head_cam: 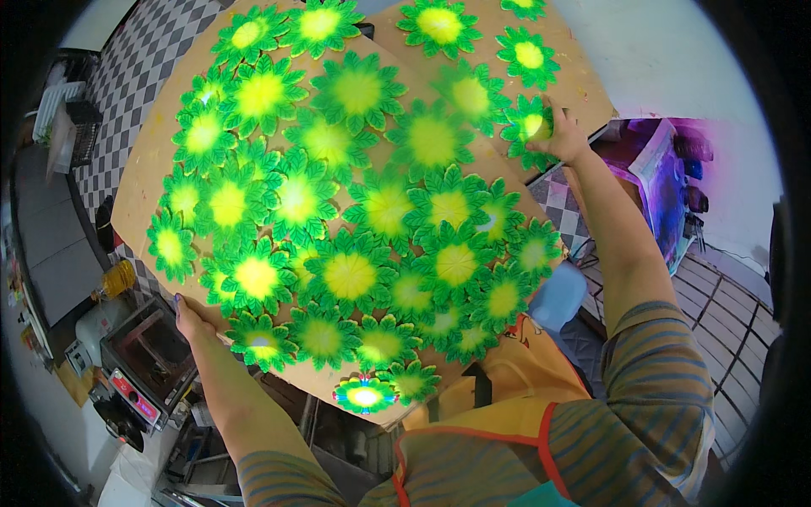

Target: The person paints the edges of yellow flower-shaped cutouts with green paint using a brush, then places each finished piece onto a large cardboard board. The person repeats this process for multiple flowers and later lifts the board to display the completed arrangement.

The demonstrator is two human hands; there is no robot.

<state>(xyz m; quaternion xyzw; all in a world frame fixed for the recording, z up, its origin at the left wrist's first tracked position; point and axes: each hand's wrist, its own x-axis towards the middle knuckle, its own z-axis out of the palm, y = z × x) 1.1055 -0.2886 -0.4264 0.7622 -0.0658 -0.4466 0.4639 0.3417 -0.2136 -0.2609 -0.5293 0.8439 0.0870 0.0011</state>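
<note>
A large cardboard sheet (144, 161) lies before me, covered with several green leaf-shaped rosettes (350, 272) with yellow centres. Many of them overlap, mostly towards the near side. My left hand (192, 322) grips the sheet's left near edge, its thumb on top and the other fingers hidden below. Beyond it, partly covered by the first sheet, is a second cardboard sheet (581, 85) that carries a few more rosettes. There, my right hand (561, 136) has its thumb and fingers around the right side of one green rosette (523, 121).
To the right stands a box-like stand (659, 177) stained purple, near a blue plastic stool (560, 295). At left are a bottle of yellow liquid (116, 280) and an appliance with a red control panel (134, 396). Checkered flooring (142, 70) shows beyond the cardboard.
</note>
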